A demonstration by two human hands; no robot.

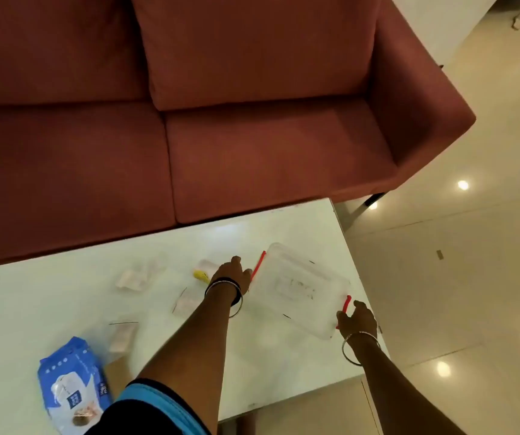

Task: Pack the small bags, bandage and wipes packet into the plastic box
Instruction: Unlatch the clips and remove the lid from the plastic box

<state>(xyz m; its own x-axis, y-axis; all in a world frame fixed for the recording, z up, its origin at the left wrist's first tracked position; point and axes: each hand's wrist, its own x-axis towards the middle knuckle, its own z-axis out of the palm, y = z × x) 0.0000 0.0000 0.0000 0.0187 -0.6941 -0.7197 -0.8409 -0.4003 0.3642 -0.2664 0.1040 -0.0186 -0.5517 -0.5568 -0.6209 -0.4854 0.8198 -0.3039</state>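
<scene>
Head view: your box [299, 290] sits lidded at the right end of the white table [64, 296], its near corner close to the table's right edge. Bare tabletop lies far of it and between your arms. Your left hand [232, 274] rests fingers-down at the box's left red clip [258, 265]; your right hand [357, 318] curls at the near red clip [344, 309]. Whether either hand actually grips its clip cannot be told. Clear bags [131, 279] and [186, 304] and [122, 335] are faint and blurred against the top. A yellow item [200, 274] lies just left of your left hand, partly hidden. The wipes [72, 390] lie near left, cut off by your sleeve [155, 409]. A red sofa [221, 120] lines the far edge.
</scene>
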